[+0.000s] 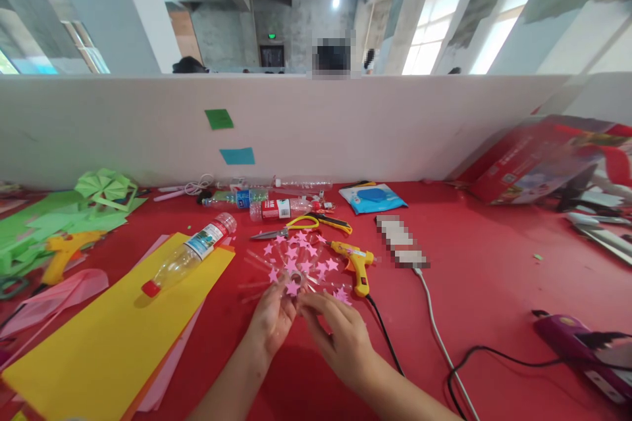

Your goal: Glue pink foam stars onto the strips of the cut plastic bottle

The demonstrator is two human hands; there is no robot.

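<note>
Work Area Clearance

Left hand (pixel 274 317) holds clear-plastic, pink-starred piece (pixel 305 266) over red tabletop (pixel 494 289); right hand (pixel 343 335) narrowed beside it, contents indiscernible from here; yellow plastic glue gun (pixel 359 266) obstructs right side; yellow-handled metal scissors (pixel 282 233) lie beyond.

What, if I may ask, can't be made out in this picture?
In the head view:
Whether the right hand holds anything against the clear plastic piece with pink stars: the hand itself hides it.
Surface of the flat rectangular device: pixel blocks cover it.
Far end of the purple power strip: cut off by the right edge.
Fine print on the clear plastic bottle on yellow paper: too small.
</note>
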